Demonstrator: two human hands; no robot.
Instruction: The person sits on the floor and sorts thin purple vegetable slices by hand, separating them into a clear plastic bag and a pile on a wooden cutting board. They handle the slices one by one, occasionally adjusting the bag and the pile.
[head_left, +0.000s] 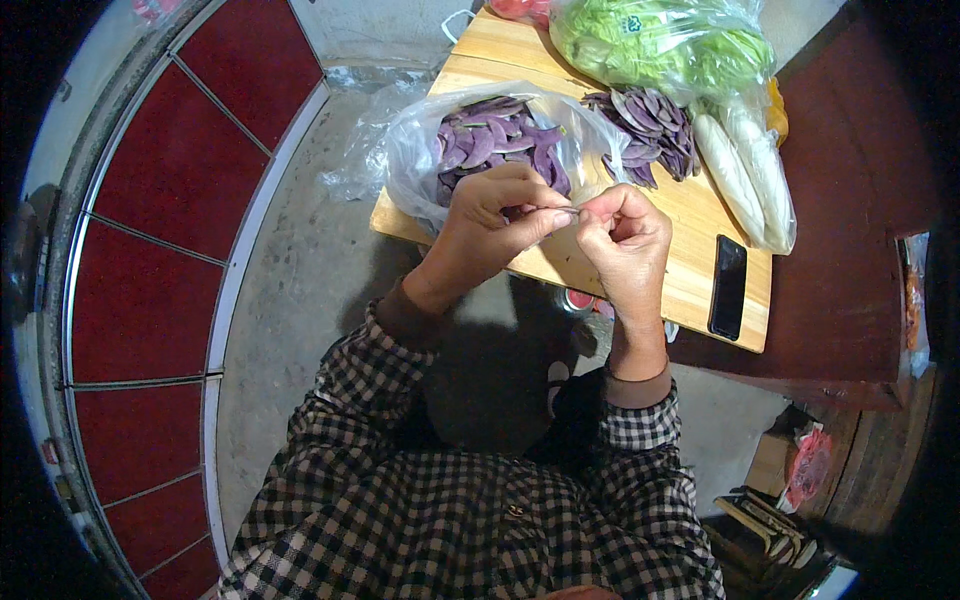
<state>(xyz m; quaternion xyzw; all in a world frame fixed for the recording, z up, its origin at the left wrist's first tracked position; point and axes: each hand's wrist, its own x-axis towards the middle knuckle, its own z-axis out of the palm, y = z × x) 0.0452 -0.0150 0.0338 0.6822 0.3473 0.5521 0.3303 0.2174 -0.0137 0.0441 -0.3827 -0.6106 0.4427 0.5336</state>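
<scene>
My left hand (499, 214) pinches a thin purple bean pod (551, 210), seen edge-on, between thumb and forefinger. At the pod's right tip, the thumb and forefinger of my right hand (626, 232) are closed on its end, and the other fingers are curled in. Just behind my left hand, an open clear plastic bag (409, 150) holds many flat purple bean pods (484, 142). A heap of similar purple pods (652, 131) lies on the wooden board beyond my right hand, beside the bag. My fingers hide part of the held pod.
The wooden board (694, 262) carries a bag of green leafy vegetables (652, 45), long white vegetables (731, 176) in plastic and a black smartphone (726, 289). A dark red cabinet (832, 300) stands at right. Red panels (157, 300) line the left. A tin (577, 300) shows below the board's edge.
</scene>
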